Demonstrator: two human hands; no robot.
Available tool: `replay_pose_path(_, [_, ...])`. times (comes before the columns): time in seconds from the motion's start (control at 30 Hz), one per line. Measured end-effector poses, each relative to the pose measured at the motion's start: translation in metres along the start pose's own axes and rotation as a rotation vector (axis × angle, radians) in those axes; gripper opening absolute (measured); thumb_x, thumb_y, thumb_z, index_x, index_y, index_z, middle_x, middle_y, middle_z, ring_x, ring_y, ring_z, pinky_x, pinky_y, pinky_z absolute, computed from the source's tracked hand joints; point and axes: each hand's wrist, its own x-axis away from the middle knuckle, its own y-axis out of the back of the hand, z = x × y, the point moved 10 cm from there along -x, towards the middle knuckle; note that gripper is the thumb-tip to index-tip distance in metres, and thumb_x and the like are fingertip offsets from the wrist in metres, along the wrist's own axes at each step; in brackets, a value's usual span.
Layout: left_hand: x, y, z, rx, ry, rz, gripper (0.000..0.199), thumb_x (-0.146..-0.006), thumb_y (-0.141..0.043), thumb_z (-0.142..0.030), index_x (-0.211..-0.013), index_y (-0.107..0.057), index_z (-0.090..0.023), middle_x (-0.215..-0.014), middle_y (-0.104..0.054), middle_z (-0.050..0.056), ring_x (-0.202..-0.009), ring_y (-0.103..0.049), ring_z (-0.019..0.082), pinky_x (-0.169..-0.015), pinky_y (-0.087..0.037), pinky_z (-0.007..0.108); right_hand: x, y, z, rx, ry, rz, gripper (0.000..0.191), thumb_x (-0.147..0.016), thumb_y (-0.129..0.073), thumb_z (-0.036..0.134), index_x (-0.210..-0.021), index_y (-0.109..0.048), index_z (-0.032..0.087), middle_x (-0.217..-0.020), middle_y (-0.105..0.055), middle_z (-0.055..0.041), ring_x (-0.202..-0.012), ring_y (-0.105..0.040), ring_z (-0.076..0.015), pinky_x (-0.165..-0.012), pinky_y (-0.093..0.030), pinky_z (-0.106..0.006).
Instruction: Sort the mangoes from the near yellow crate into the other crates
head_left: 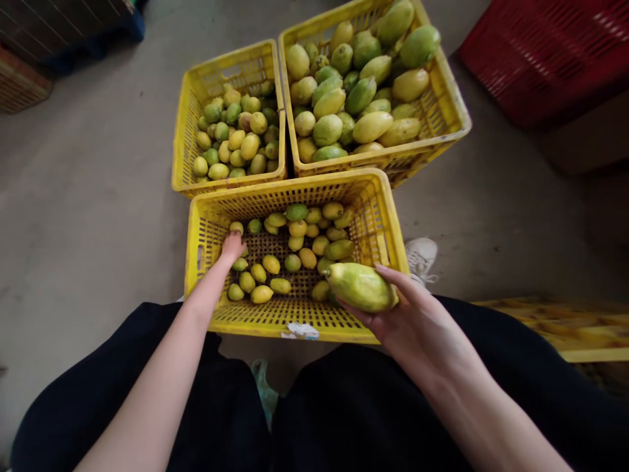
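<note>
In my right hand (393, 301) is a large, oblong green-yellow lemon (361, 287), with a small nub at its left end. It is held over the right front part of the near yellow crate (295, 331). My left hand (234, 246) reaches down inside the same crate at its left wall, fingers closed around a small yellow lemon (236, 227); its fingertips are partly hidden. Several loose lemons (262, 294) lie on the slatted crate floor, more of them on the right side. Part of the floor shows between them.
Behind stand a yellow crate of smaller lemons (236, 139) at left and a yellow crate of larger, greener ones (372, 126) at right. A red crate (545, 59) is at the upper right, a blue pallet (122, 33) at the upper left. A white shoe (421, 257) shows beside the near crate.
</note>
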Motion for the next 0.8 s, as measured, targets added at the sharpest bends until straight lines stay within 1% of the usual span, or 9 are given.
replay_pose_path(0.13, [-0.025,0.009,-0.007,-0.026,0.050,-0.030,0.059,-0.085,-0.051,-0.027,-0.139,-0.040,-0.006,-0.145,-0.039,0.023,-0.130,-0.043,0.033,-0.103,-0.039,0.038,-0.003,0.004,-0.001,0.005,-0.013,-0.012,0.020,-0.076,-0.066,0.014,-0.095,-0.067,0.015,-0.089,-0.076,-0.0080,-0.077,-0.073,-0.0234,-0.065,-0.064,-0.034])
replay_pose_path(0.33, [-0.029,0.009,-0.006,-0.057,0.095,-0.017,0.066,-0.081,-0.058,-0.036,-0.137,-0.042,-0.006,-0.146,-0.035,0.026,-0.128,-0.043,0.042,-0.098,-0.042,0.045,-0.005,0.013,0.002,0.017,-0.026,-0.039,0.017,-0.075,-0.068,0.019,-0.092,-0.068,0.014,-0.092,-0.076,-0.0081,-0.075,-0.073,-0.0227,-0.063,-0.063,-0.031])
replay_pose_path(0.4, [-0.023,0.013,-0.007,-0.069,0.100,-0.008,0.062,-0.082,-0.054,-0.039,-0.135,-0.046,-0.007,-0.139,-0.043,0.027,-0.122,-0.049,0.042,-0.091,-0.046,0.046,-0.004,0.016,0.003,0.015,-0.041,-0.052,0.018,-0.075,-0.067,0.019,-0.093,-0.069,0.014,-0.092,-0.076,-0.0084,-0.076,-0.073,-0.0220,-0.063,-0.063,-0.029])
replay_pose_path(0.47, [-0.013,0.019,-0.019,-0.079,0.072,0.023,0.052,-0.083,-0.053,-0.041,-0.123,-0.057,-0.008,-0.121,-0.058,0.026,-0.109,-0.059,0.041,-0.083,-0.049,0.045,-0.001,0.018,0.003,0.012,-0.055,-0.060,0.019,-0.076,-0.067,0.020,-0.093,-0.069,0.014,-0.092,-0.076,-0.0083,-0.077,-0.073,-0.0213,-0.063,-0.062,-0.027])
replay_pose_path(0.53, [-0.002,0.030,-0.045,-0.081,0.000,0.033,0.042,-0.085,-0.049,-0.040,-0.111,-0.064,-0.011,-0.107,-0.065,0.021,-0.103,-0.062,0.037,-0.084,-0.049,0.043,0.002,0.018,0.004,0.009,-0.053,-0.048,0.019,-0.075,-0.068,0.021,-0.093,-0.069,0.014,-0.092,-0.076,-0.0078,-0.079,-0.073,-0.0211,-0.064,-0.062,-0.026])
replay_pose_path(0.57, [0.004,0.039,-0.065,-0.075,-0.074,0.001,0.039,-0.087,-0.046,-0.039,-0.109,-0.065,-0.012,-0.107,-0.065,0.019,-0.105,-0.061,0.034,-0.087,-0.047,0.042,0.003,0.017,0.005,0.009,-0.047,-0.035,0.020,-0.074,-0.068,0.021,-0.092,-0.069,0.014,-0.091,-0.076,-0.0076,-0.081,-0.073,-0.0214,-0.065,-0.062,-0.027])
replay_pose_path(0.7, [0.033,0.086,-0.174,-0.020,-0.551,-0.285,0.040,-0.093,-0.035,-0.031,-0.122,-0.058,-0.016,-0.127,-0.056,0.015,-0.122,-0.048,0.029,-0.102,-0.036,0.040,0.005,0.013,0.005,0.010,-0.023,0.008,0.018,-0.071,-0.071,0.022,-0.087,-0.069,0.015,-0.089,-0.076,-0.0066,-0.085,-0.072,-0.0234,-0.072,-0.062,-0.032])
replay_pose_path(0.73, [0.036,0.090,-0.196,-0.027,-0.618,-0.306,0.040,-0.093,-0.037,-0.031,-0.124,-0.056,-0.015,-0.132,-0.052,0.016,-0.126,-0.044,0.030,-0.104,-0.034,0.042,0.004,0.013,0.004,0.008,-0.017,0.010,0.017,-0.071,-0.071,0.022,-0.086,-0.069,0.015,-0.088,-0.076,-0.0064,-0.087,-0.072,-0.0239,-0.074,-0.061,-0.033])
replay_pose_path(0.8, [0.032,0.086,-0.226,-0.079,-0.670,-0.267,0.044,-0.089,-0.046,-0.031,-0.129,-0.053,-0.014,-0.140,-0.047,0.016,-0.131,-0.036,0.033,-0.107,-0.028,0.046,0.002,0.013,0.002,0.001,-0.004,0.006,0.015,-0.070,-0.071,0.021,-0.084,-0.068,0.016,-0.087,-0.075,-0.0057,-0.089,-0.072,-0.0240,-0.076,-0.060,-0.034])
